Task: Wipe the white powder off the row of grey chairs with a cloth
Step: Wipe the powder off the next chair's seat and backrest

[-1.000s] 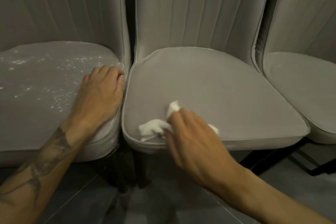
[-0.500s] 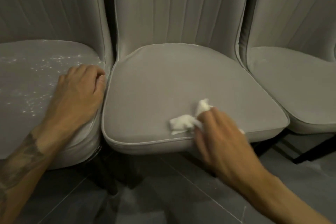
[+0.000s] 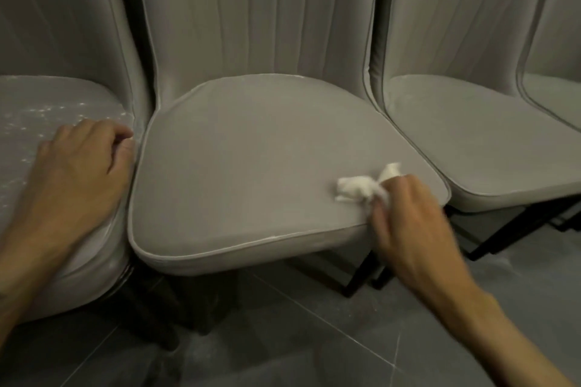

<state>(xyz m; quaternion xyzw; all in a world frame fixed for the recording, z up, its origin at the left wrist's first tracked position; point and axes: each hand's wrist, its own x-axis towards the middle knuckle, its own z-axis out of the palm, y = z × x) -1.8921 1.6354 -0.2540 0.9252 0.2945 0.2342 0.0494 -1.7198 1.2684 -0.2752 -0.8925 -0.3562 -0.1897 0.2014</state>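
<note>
A row of grey padded chairs fills the view. The middle chair's seat (image 3: 251, 160) looks free of powder. My right hand (image 3: 408, 217) grips a crumpled white cloth (image 3: 358, 187) and presses it on that seat near its front right corner. The left chair's seat (image 3: 37, 110) is speckled with white powder (image 3: 47, 113). My left hand (image 3: 78, 173) rests on the left seat's right edge, fingers curled over the rim beside the gap.
A third chair (image 3: 490, 141) stands to the right, with the edge of another (image 3: 559, 94) beyond it. Black chair legs (image 3: 503, 236) stand on the dark tiled floor (image 3: 283, 339) below.
My right hand has slid the cloth rightward along the middle seat's front, from the left corner toward the right corner. My left hand stays on the left chair.
</note>
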